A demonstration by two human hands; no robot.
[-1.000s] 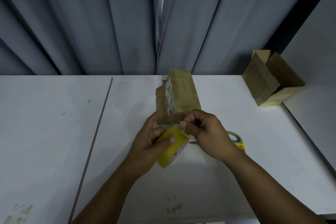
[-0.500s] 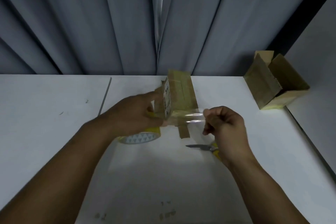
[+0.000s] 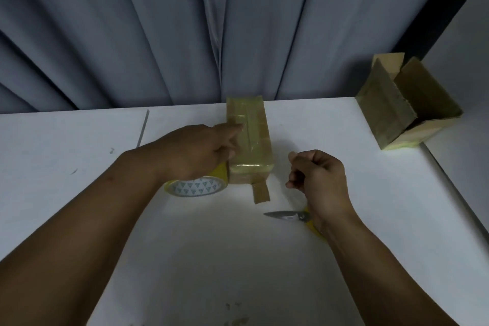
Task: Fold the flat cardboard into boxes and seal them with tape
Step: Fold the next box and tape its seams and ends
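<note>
A small closed cardboard box (image 3: pixel 251 145), covered in clear tape, lies lengthwise on the white table (image 3: pixel 211 259). A brown tab (image 3: pixel 260 193) sticks out from its near end. My left hand (image 3: pixel 195 151) is at the box's left side. Its index finger presses on the taped top while the other fingers hold the yellow tape roll (image 3: pixel 195 186) against the table. To the right of the box, not touching it, my right hand (image 3: pixel 317 174) hovers with curled fingers and nothing visible in them.
Scissors (image 3: pixel 285 216) with yellow handles lie under my right wrist, blade pointing left. An open cardboard box (image 3: pixel 391 111) stands at the table's far right corner. Grey curtains hang behind the table. A seam (image 3: pixel 143 127) runs down the table at the left.
A strip of tape was pulled from the roll and stretched over the box. My right hand let go of it and moved right. My left hand lowered the roll beside the box.
</note>
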